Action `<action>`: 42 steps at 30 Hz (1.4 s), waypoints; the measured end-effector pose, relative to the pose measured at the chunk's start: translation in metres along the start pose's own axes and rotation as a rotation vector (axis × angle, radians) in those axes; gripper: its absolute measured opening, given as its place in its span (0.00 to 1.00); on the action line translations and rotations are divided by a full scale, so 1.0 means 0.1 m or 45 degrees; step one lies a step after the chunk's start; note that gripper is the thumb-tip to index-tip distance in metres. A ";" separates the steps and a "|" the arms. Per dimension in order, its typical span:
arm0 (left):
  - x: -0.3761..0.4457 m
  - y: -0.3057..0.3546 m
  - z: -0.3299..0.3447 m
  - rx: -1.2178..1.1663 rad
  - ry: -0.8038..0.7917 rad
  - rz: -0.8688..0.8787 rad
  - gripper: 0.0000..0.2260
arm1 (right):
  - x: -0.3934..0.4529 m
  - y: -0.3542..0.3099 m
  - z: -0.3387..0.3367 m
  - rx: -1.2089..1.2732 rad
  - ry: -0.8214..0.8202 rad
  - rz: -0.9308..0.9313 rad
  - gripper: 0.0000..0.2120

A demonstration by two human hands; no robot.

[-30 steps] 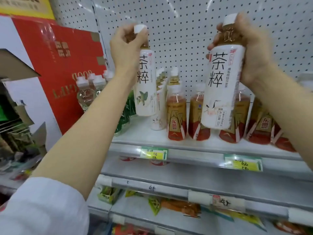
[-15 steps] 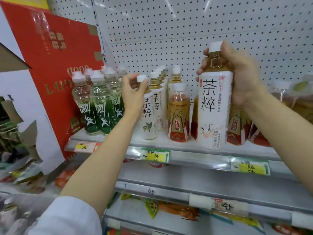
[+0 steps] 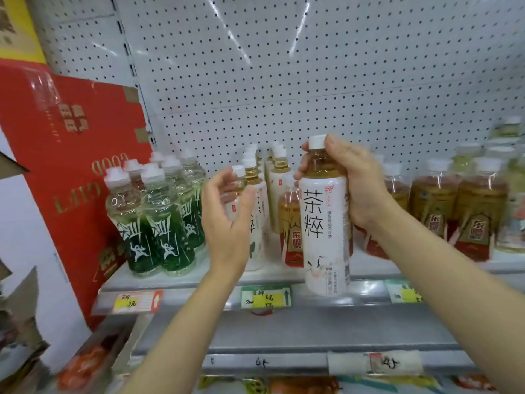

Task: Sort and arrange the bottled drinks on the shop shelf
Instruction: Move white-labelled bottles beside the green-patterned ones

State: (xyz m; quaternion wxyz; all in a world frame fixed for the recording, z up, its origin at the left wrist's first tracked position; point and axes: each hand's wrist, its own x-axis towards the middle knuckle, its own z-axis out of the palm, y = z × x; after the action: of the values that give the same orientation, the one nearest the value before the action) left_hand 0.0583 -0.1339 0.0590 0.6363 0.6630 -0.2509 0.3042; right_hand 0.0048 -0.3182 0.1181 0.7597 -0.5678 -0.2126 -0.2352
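Nearest thing first: right hand (image 3: 358, 183) wrapped round the neck and shoulder of a tall white-labelled tea bottle with big black characters and a white cap (image 3: 325, 223), held up in the air just in front of the grey metal shelf (image 3: 181, 281), base hanging past the front edge by the green and yellow price tag (image 3: 265, 296). Much lower than 1 second ago, when both bottles were up at face height. Not set down yet.

Left hand (image 3: 227, 220) now let go: fingers loosely spread, holding nothing, hovering right by the second white-labelled tea bottle (image 3: 257, 223). Half a second back still pinching that cap, so 1 of the 2 looks placed. Standing upright at the front of the row of matching white-capped tea bottles (image 3: 277, 177). Can't tell if a fingertip still brushes it.

Further back: a cluster of clear bottles with green labels (image 3: 159, 217) to the left, amber bottles with red and gold labels (image 3: 454, 211) to the right, a red gift box (image 3: 65, 166) leaning at the shelf end, white pegboard (image 3: 312, 66) behind.

Probably next: find a slot for the held bottle, likely the same white row, though an amber bottle sits right behind it, so maybe a tight fit.
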 end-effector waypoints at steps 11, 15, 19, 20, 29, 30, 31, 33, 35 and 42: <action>-0.45 0.14 -0.17 -0.027 -0.368 -0.306 0.43 | 0.18 0.18 0.22 -1.026 0.026 -0.127 0.18; -0.40 0.01 -0.30 -0.016 -0.256 -0.331 0.42 | 0.24 0.36 0.03 -1.778 -0.116 0.228 0.30; -0.45 -0.05 -0.29 -0.027 -0.226 -0.336 0.40 | 0.20 0.64 0.07 -1.613 0.052 0.199 0.28; -0.47 -0.07 -0.28 -0.027 -0.225 -0.330 0.39 | 0.19 0.66 0.08 -1.566 0.113 0.172 0.27; -0.51 -0.23 -0.04 -0.087 -0.197 -0.325 0.34 | -0.13 -0.08 -0.02 -1.090 0.385 -0.013 0.24; -0.51 -0.24 0.03 -0.086 -0.210 -0.334 0.35 | -0.15 -0.21 -0.05 -1.049 0.391 -0.017 0.24; -0.51 -0.25 0.10 -0.079 -0.222 -0.338 0.35 | -0.17 -0.31 -0.09 -1.016 0.391 -0.011 0.23; -0.53 -0.32 0.28 -0.043 -0.241 -0.342 0.38 | -0.25 -0.44 -0.20 -0.995 0.375 0.009 0.23; -0.55 -0.37 0.46 0.006 -0.247 -0.353 0.40 | -0.35 -0.51 -0.30 -0.996 0.367 0.033 0.23; -0.33 -0.54 0.99 0.223 -0.172 -0.375 0.39 | -0.56 -0.43 -0.66 -1.025 0.381 0.055 0.23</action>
State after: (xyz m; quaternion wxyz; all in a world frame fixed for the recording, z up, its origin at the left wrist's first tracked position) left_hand 0.0823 -0.2312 -0.0029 0.5955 0.7644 -0.1659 0.1832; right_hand -0.0620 -0.3855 0.1000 0.5047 -0.7828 0.0205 -0.3634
